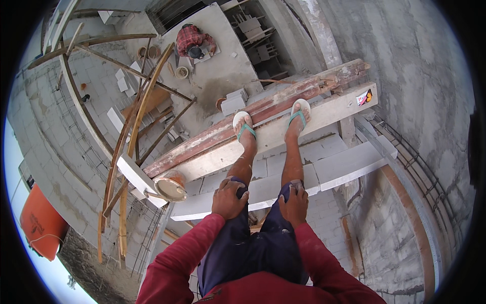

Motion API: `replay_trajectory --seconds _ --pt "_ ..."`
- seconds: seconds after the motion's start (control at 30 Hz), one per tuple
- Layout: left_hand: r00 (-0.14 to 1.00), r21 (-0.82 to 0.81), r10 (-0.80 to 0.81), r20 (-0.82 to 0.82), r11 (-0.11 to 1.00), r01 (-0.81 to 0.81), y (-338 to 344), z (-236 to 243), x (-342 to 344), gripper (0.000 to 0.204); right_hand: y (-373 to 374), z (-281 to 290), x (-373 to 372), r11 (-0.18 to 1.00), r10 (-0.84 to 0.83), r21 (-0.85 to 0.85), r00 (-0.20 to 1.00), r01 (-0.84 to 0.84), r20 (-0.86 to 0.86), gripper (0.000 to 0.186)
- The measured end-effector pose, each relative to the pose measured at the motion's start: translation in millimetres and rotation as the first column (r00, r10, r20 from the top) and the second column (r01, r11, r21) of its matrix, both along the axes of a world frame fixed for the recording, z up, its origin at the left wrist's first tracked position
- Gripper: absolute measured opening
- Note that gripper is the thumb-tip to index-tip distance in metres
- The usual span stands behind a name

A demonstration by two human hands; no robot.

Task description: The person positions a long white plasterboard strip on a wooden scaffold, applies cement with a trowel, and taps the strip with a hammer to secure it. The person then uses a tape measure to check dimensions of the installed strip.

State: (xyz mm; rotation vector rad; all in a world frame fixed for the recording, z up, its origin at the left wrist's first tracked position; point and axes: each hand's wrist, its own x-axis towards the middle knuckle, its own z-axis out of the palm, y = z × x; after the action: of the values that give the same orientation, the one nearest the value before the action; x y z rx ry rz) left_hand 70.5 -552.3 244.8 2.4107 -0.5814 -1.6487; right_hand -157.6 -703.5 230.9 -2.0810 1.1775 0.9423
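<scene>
My left hand [230,199] rests on my left knee, its fingers draped over the dark blue trousers [248,258]. On the other knee lies my right hand [294,204], fingers lowered over the cloth. Neither hand holds a thing. Beyond the knees, my feet in flip-flops [297,116] stand on a pale plank [324,119] beside a reddish, plaster-smeared beam [202,138]. A bucket crusted with grey mix [171,188] sits at the plank's left end, next to a white block [134,174]. A small colourful packet [363,97] lies on the plank's right end.
Far below, a person in a checked shirt [190,38] crouches on the floor near a bucket [181,72] and stacked white blocks [234,101]. Crossed wooden poles [136,116] stand at left, near an orange tank [42,223]. White blocks [349,164] run below the plank.
</scene>
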Motion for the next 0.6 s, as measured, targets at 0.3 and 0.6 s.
replay_trajectory --seconds 0.3,0.6 --pt "0.998 0.036 -0.004 0.058 0.999 0.002 -33.5 9.2 -19.9 0.031 -49.8 -9.1 -7.7 0.998 0.038 0.044 0.994 -0.034 -0.1 0.063" --pt "0.997 0.049 0.014 0.08 0.999 -0.018 -44.7 7.7 -33.1 0.035 -76.9 -14.2 -8.6 0.997 0.054 0.055 0.995 -0.05 -0.082 0.061"
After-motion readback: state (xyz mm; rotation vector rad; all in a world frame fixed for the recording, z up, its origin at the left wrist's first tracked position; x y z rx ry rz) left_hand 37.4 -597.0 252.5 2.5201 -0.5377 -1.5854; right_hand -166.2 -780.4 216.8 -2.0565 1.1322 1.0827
